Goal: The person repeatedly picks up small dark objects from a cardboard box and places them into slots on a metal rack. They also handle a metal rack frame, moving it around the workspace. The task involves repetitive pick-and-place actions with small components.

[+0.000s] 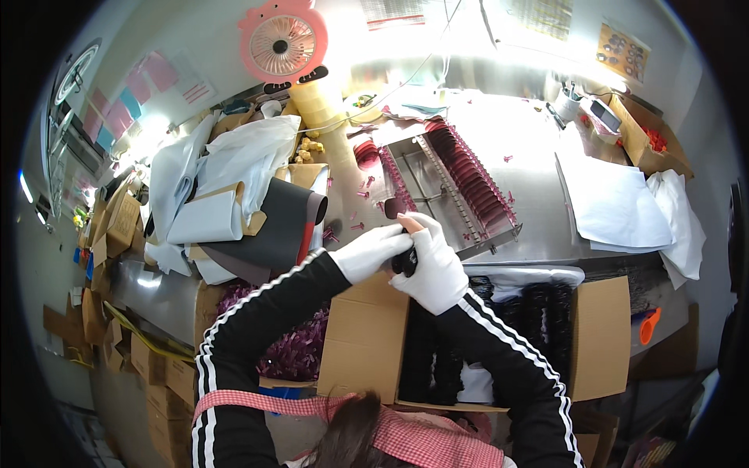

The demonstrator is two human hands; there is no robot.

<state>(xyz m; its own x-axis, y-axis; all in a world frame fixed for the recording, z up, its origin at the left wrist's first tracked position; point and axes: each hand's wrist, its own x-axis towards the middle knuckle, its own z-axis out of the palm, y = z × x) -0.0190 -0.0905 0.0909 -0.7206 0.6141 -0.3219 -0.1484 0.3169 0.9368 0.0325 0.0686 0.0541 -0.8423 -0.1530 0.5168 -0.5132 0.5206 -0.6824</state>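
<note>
My left hand (373,253) and my right hand (435,264), both in white gloves, meet in front of the metal rack's near end. Bare fingertips show on the right hand. Between them I grip a small black piece (406,262), mostly hidden by the fingers. A dark, rounded flat piece (393,207) sticks up just beyond the fingertips; whether it is joined to the black piece, I cannot tell. The metal rack (465,251) holds a long row of dark red rounded pieces (470,178) along its right side.
Small magenta pieces (357,227) lie scattered left of the rack. Below my hands stands an open cardboard box (601,339) with rows of black items; a heap of purple pieces (300,343) is beside it. White sheets (608,203) lie right, a pink fan (282,45) stands far left.
</note>
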